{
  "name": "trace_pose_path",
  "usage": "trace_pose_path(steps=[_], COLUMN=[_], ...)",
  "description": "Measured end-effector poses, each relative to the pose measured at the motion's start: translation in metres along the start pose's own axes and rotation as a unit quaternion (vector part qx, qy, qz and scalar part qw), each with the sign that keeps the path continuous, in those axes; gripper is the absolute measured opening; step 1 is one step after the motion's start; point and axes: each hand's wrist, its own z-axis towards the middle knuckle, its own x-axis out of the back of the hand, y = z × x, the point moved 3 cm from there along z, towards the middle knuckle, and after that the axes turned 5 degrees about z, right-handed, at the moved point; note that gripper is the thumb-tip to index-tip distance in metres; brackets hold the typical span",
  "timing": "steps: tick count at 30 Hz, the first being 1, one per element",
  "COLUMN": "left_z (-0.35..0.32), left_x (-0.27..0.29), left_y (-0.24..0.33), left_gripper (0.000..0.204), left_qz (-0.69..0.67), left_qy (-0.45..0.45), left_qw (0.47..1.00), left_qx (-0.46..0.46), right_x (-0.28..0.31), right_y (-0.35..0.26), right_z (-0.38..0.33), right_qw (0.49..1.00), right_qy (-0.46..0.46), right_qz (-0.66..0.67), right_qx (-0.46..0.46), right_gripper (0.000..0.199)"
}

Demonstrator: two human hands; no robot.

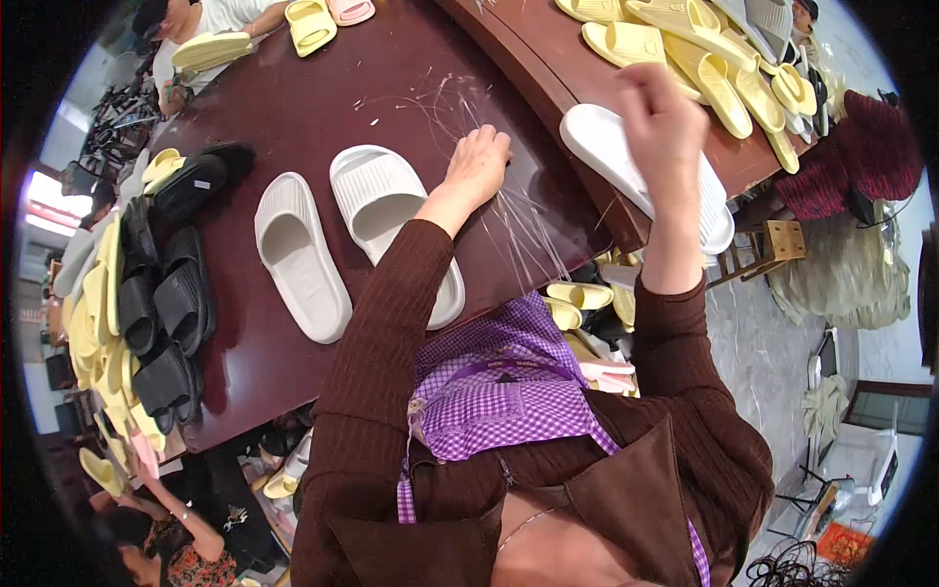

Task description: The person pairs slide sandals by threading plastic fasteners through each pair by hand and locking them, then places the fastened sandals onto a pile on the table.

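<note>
Left hand [477,161] lies flat on the dark bench [293,108], fingers pressed together over thin clear strands [518,230], apparently pinning them. Right hand [660,117] is raised and blurred; I cannot tell its fingers' state. Behind it, right, rests a white slide [611,157]. Left of the strands sits a ribbed, soft-looking cream pair [337,235], soles down. Yellow slides [685,49] heap far right.

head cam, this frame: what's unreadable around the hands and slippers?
- Right hand: motion-blurred; whether it grips anything cannot be told.
- Left hand: back faces the camera, so what the fingers press among the clear strands is hidden.
- White slipper beside it: heel end covered by the left sleeve.
- White slipper on the next table: middle hidden behind the right forearm.
</note>
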Motion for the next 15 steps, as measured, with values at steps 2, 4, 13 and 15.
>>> trace_pose_path(steps=[2,4,13,15], left_z=[0.001,0.006,0.014,0.012], left_x=[-0.001,-0.001,0.025,0.043], left_y=[-0.005,-0.006,-0.025,-0.020], left_gripper=[0.014,0.014,0.019,0.024], left_qz=[0.005,0.004,0.058,0.045], left_qy=[0.004,0.006,-0.019,0.009], left_qw=[1.000,1.000,0.998,0.998], left_qx=[0.001,-0.005,0.033,0.043], right_x=[0.018,0.034,0.032,0.027], right_y=[0.003,0.004,-0.014,-0.015], right_z=[0.010,0.014,-0.019,-0.022], right_qw=[0.996,0.986,0.980,0.978], right_qy=[0.054,0.111,0.063,0.031], right_qz=[0.065,0.121,0.182,0.183], right_qx=[-0.008,-0.015,-0.057,-0.096], right_gripper=[0.009,0.009,0.008,0.006])
